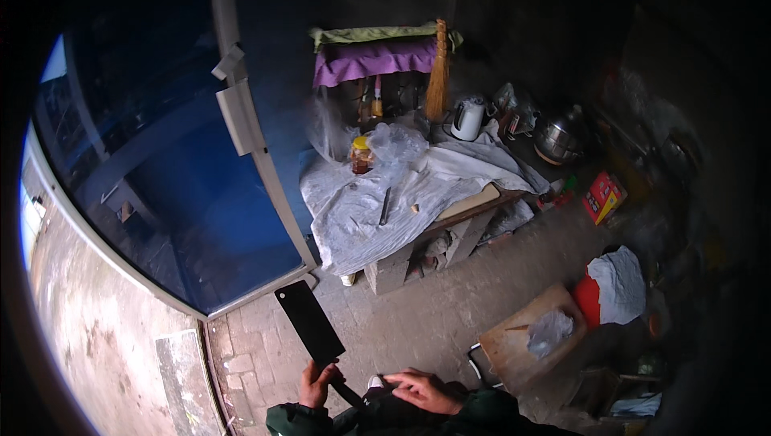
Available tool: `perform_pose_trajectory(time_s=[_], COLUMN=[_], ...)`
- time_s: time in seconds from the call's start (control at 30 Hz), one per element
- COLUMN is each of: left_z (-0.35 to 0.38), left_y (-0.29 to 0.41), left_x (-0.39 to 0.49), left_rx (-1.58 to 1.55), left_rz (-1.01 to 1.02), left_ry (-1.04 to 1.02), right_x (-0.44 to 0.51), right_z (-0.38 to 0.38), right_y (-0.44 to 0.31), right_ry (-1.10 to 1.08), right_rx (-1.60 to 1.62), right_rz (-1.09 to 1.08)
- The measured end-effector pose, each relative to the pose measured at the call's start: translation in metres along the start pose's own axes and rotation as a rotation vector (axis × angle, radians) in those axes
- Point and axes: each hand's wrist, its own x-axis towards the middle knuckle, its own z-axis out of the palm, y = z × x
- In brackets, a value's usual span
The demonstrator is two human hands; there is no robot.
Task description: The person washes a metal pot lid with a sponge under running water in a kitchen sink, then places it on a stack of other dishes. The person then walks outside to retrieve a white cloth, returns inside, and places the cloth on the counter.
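My left hand [317,383] is closed around a dark cleaver [310,323] near where the blade meets the handle. Its broad blade points up and to the left, with a small round hole near the far corner, and the handle extends below my hand. To the right, my right hand [424,391] is bare and holds nothing, its fingers apart and pointing toward the cleaver without touching it. Ahead, a low table bears a crumpled white plastic sheet [355,225]. A narrow dark tool [385,206], a jar with a yellow lid [361,156] and a clear plastic bag [397,144] lie or stand there.
A blue-paned door [241,231] stands left. Behind the table are a straw broom [438,80] and white kettle [468,120]; a metal kettle [559,138] stands farther right. A small wooden table [512,358] holding a plastic bag is at lower right, beside a red-and-white sack [620,291].
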Motion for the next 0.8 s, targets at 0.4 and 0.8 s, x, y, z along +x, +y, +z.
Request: perform_pose_trajectory(time_s=[0.4, 0.8], left_z=[0.076, 0.151], left_y=[0.017, 0.000], left_x=[0.156, 0.228], left_rx=[0.027, -0.116], left_rz=[-0.082, -0.026], left_ry=[-0.012, 0.187], right_x=[-0.037, 0.061], right_z=[-0.175, -0.361], right_y=[0.136, 0.163], right_ry=[0.392, 0.145], right_rx=[-0.013, -0.079], right_rz=[0.316, 0.336])
